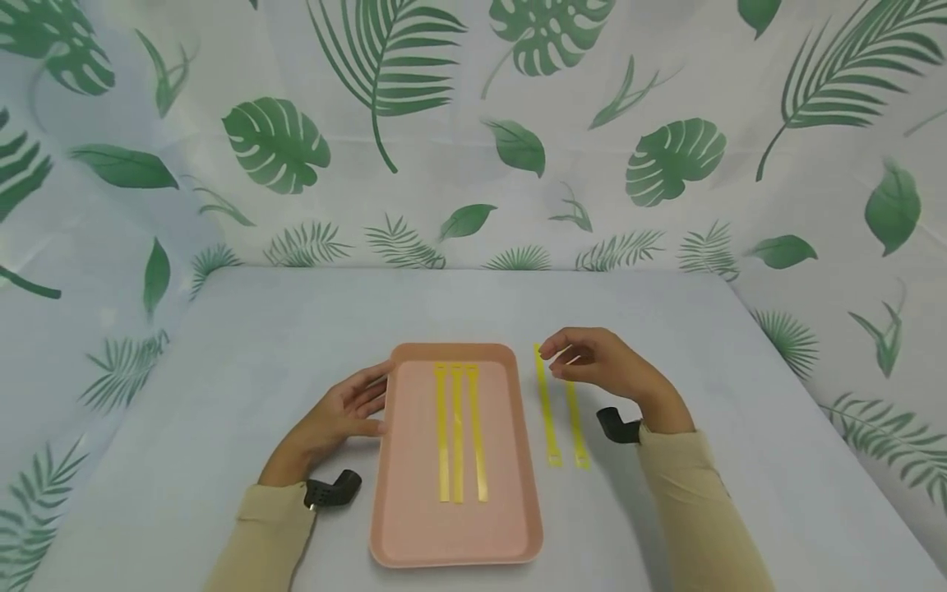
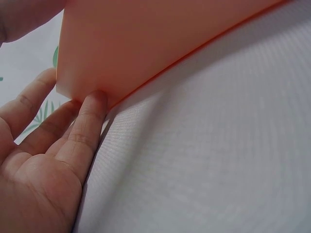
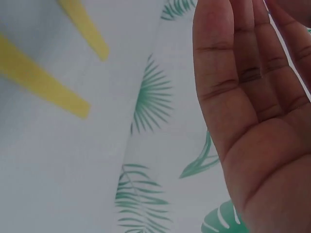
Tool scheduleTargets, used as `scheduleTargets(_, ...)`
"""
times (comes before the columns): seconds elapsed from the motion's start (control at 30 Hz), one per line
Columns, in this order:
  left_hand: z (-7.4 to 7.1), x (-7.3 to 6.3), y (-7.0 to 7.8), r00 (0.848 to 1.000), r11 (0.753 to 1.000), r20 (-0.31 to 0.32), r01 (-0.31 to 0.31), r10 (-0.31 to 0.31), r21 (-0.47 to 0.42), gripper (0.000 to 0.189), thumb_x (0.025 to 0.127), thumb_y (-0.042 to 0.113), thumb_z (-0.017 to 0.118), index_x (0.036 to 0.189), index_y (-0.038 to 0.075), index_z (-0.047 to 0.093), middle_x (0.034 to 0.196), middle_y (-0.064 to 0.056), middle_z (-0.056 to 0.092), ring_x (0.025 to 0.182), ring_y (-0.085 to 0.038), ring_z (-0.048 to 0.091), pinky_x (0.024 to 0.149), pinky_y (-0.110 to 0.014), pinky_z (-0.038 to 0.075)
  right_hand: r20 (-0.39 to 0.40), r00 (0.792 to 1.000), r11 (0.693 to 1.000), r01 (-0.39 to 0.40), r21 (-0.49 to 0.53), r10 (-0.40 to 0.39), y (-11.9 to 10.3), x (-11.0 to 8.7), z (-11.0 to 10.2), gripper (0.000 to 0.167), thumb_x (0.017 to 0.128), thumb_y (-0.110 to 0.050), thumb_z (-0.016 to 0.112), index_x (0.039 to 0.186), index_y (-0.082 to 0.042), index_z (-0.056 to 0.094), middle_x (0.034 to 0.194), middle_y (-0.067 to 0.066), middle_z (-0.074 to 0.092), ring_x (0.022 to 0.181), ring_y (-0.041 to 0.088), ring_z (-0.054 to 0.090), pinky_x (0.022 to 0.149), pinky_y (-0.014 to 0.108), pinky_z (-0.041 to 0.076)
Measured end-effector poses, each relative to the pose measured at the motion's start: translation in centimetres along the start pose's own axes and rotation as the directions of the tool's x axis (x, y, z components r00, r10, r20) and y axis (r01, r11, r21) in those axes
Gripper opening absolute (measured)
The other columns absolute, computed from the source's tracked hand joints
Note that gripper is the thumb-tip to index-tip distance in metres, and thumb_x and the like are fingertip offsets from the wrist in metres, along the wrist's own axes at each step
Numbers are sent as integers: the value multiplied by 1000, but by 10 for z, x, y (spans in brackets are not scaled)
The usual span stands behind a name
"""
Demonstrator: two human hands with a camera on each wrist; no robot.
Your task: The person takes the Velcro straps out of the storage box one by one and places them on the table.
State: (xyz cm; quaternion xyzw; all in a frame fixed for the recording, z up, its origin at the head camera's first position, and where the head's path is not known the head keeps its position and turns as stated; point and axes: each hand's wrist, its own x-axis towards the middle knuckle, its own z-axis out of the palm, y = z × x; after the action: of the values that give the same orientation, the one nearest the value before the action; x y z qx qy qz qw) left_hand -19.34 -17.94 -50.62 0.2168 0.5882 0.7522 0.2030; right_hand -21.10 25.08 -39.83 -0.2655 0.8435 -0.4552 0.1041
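A pink tray point(image 1: 414, 526) lies lengthwise on the table, with three flat yellow strips point(image 1: 458, 436) side by side in it. My left hand point(image 1: 336, 423) is at the tray's left side, fingertips touching its outer wall point(image 2: 121, 43) and the thumb near the rim. To the right of the tray lie two more yellow strips point(image 1: 547, 411), each with a wider slotted end towards me. Over the far ends of these two hovers my right hand point(image 1: 607, 366), fingers loosely bent and holding nothing. The right wrist view shows both loose strips point(image 3: 43, 87) apart from the hand.
A pale cloth covers the table point(image 1: 296, 312). Behind and at both sides hangs a white curtain with green leaf prints point(image 1: 459, 189). A black wrist camera point(image 1: 333, 489) sits on the left wrist, another black camera point(image 1: 617, 426) on the right.
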Motion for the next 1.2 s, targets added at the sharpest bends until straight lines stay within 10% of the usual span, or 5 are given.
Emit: scheduleTargets(1.2, -5, 2, -1, 1000, 1000, 9, 16, -16, -12, 102, 85, -11, 81, 165, -16, 18, 172, -38, 18, 145, -12, 50, 116, -26, 49, 253, 960, 993, 109, 43, -116, -22, 63, 33, 22, 96, 15, 68, 118, 13, 72, 120, 34, 72, 110, 54, 68, 96, 36, 62)
